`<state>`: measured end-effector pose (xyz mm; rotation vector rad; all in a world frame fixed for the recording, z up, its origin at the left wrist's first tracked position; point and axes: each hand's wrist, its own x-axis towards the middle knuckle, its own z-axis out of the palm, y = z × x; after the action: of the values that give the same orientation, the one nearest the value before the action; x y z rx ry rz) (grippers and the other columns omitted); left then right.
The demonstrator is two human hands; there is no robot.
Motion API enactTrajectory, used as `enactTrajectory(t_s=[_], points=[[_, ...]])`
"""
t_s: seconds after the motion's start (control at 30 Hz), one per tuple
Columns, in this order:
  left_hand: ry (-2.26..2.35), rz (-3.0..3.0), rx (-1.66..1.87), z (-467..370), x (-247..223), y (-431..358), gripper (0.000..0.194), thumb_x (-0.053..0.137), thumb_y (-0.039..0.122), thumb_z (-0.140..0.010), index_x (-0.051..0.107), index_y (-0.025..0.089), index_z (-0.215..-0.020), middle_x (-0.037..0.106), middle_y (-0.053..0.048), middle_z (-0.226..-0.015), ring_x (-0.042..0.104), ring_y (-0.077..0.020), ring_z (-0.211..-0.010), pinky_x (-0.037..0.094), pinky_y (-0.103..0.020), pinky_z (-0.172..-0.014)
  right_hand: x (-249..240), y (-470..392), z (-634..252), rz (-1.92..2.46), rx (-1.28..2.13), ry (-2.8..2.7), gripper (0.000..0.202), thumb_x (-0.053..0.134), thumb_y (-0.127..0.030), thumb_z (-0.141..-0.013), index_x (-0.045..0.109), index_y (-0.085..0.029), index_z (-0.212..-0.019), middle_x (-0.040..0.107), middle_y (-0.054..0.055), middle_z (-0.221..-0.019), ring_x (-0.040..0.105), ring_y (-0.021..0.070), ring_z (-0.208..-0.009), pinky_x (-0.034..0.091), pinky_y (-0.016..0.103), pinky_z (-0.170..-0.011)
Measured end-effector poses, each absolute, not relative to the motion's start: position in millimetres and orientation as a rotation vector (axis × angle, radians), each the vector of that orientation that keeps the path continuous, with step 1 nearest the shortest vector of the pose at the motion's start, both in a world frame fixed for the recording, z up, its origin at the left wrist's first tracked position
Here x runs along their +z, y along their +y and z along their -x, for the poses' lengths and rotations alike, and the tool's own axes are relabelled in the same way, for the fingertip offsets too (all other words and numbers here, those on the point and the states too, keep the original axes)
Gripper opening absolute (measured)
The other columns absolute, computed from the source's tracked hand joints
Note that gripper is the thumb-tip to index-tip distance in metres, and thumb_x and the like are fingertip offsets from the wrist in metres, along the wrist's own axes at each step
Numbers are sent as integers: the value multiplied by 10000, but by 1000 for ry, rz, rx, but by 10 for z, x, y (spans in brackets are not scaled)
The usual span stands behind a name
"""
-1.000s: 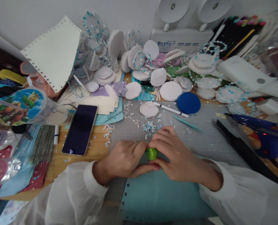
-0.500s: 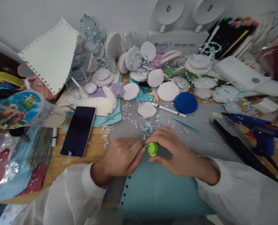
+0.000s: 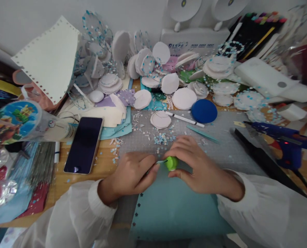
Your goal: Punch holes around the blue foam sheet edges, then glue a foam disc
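Note:
A small green craft punch [image 3: 171, 163] is held in my right hand [image 3: 193, 168], between the thumb below and the fingers on top. My left hand [image 3: 135, 172] pinches a narrow light-blue paper strip [image 3: 160, 162] whose other end reaches the left side of the punch. Below both hands lies a teal paper sheet [image 3: 176, 210], with a row of small flower-shaped holes along its left edge. Just beyond my right fingers, tiny blue and white paper cut-outs [image 3: 160, 139] are scattered on the grey cutting mat [image 3: 215, 151].
A phone [image 3: 84, 144] lies left of the mat. Behind it stands a plastic cup [image 3: 43, 119]. A white pen [image 3: 184, 119], a blue round lid [image 3: 204, 111] and white paper discs [image 3: 160, 119] sit ahead. To the right are a black tool [image 3: 262, 162] and a blue glue gun [image 3: 285, 141].
My left hand and the punch have drawn slightly apart, so more of the paper strip shows between them. The whole view has shifted a little.

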<state>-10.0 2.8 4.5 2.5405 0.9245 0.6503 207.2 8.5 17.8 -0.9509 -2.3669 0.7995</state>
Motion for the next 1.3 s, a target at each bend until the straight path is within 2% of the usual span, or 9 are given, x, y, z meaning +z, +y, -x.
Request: enactTrajectory(t_s=[0.03, 0.1, 0.2, 0.43, 0.53, 0.67, 0.87, 1.07, 1.3], points=[[930, -2486, 611, 92, 63, 33, 206, 403, 322, -915, 507, 165, -831, 573, -10, -664, 537, -144, -572, 350, -266, -524, 178, 79, -2068, 946, 791, -2368, 167, 634, -232, -833, 542, -181, -963, 574, 26, -838, 516, 202, -837, 311, 448, -933], [964, -2405, 539, 59, 92, 39, 383, 499, 527, -836, 519, 155, -923, 602, -23, -741, 574, -165, -633, 379, -269, -541, 176, 67, -2058, 934, 785, -2373, 153, 633, -227, -828, 544, -180, -942, 562, 19, -824, 512, 194, -825, 288, 470, -977], [1024, -2430, 538, -16, 102, 32, 545, 577, 695, -710, 526, 164, -821, 596, -18, -722, 578, -172, -619, 379, -273, -529, 170, 46, -2041, 925, 765, -2392, 130, 623, -220, -820, 544, -176, -913, 547, 14, -801, 500, 188, -801, 279, 486, -1006], [976, -2492, 741, -68, 54, -17, 430, 536, 582, -826, 499, 171, -703, 546, -2, -611, 514, -136, -528, 325, -260, -477, 168, 16, -2030, 904, 672, -2428, 156, 565, -93, -759, 558, -162, -899, 533, 15, -781, 501, 181, -785, 234, 511, -1069], [953, -2443, 722, -52, 51, -7, 438, 534, 583, -829, 475, 175, -681, 529, 5, -599, 492, -127, -520, 307, -252, -476, 173, 25, -2040, 887, 673, -2435, 140, 590, -120, -782, 569, -159, -914, 543, 12, -782, 514, 177, -789, 206, 509, -1090], [884, -2394, 627, -21, 64, 27, 481, 462, 630, -849, 487, 167, -721, 549, -10, -642, 509, -138, -553, 315, -254, -491, 173, 44, -2066, 884, 723, -2431, 164, 641, -245, -825, 583, -166, -957, 564, 15, -810, 520, 182, -825, 213, 503, -1083], [907, -2458, 545, 31, 65, 39, 375, 274, 325, -994, 537, 158, -786, 592, -24, -688, 550, -140, -612, 388, -255, -576, 180, 82, -2136, 921, 844, -2378, 279, 692, -361, -801, 584, -187, -990, 587, 18, -845, 526, 198, -866, 280, 459, -1025], [895, -2505, 561, 50, 53, 33, 382, 265, 298, -992, 534, 161, -759, 574, -13, -652, 526, -133, -573, 388, -250, -555, 181, 105, -2210, 956, 846, -2391, 231, 686, -319, -807, 576, -186, -961, 602, 31, -846, 521, 210, -860, 347, 420, -914], [931, -2316, 583, 18, 125, 46, 277, 371, 292, -958, 568, 150, -825, 599, -38, -732, 556, -149, -677, 425, -264, -615, 173, 76, -2166, 980, 722, -2418, 183, 682, -271, -797, 577, -177, -915, 578, 15, -804, 518, 194, -817, 242, 472, -1038]])
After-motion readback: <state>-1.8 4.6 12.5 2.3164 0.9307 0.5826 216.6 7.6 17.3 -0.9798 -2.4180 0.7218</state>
